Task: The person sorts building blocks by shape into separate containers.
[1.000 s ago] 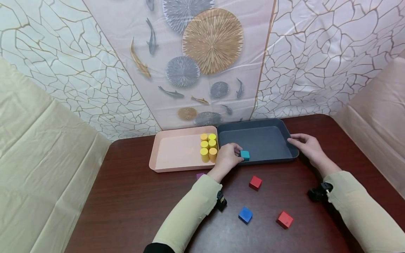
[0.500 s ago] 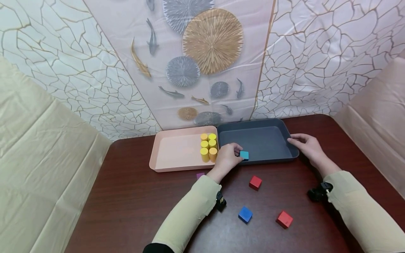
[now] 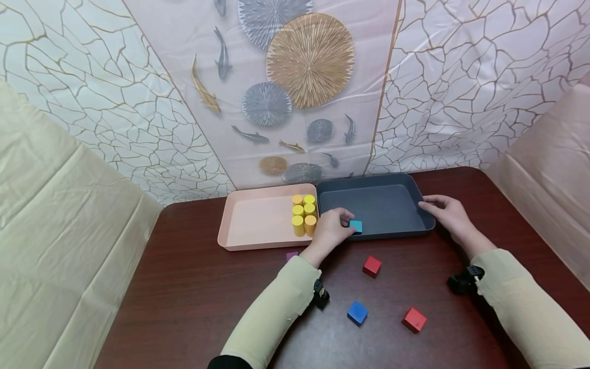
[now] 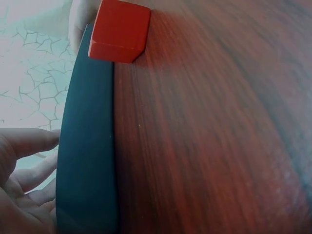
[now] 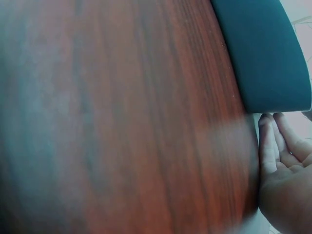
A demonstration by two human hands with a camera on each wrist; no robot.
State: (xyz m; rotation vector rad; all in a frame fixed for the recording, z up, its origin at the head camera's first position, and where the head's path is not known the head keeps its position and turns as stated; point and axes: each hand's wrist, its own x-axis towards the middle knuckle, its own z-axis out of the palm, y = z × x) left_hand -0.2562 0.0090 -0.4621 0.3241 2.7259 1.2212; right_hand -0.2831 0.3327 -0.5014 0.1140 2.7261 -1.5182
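My left hand (image 3: 328, 229) reaches over the near left part of a dark blue-grey tray (image 3: 384, 201). Its thumb and fingers pinch a teal block (image 3: 356, 227) low inside that tray, close to the front wall. From the left wrist, the tray wall (image 4: 87, 146) hides the block, and the left hand (image 4: 24, 180) shows behind it. My right hand (image 3: 448, 215) touches the tray's right end. The right wrist view shows fairly straight fingers (image 5: 267, 141) of that hand with their tips against the tray's outer wall (image 5: 268, 58).
A pink tray (image 3: 258, 218) adjoins on the left, with several yellow and orange cylinders (image 3: 298, 225) standing along its right side. On the dark wooden table (image 3: 184, 307) lie two red blocks (image 3: 372, 266), a blue block (image 3: 357, 313) and a purple block (image 3: 291, 255), partly hidden by the left sleeve.
The teal block has shifted very slightly left with my left hand at it. My right hand and the trays stay where they were.
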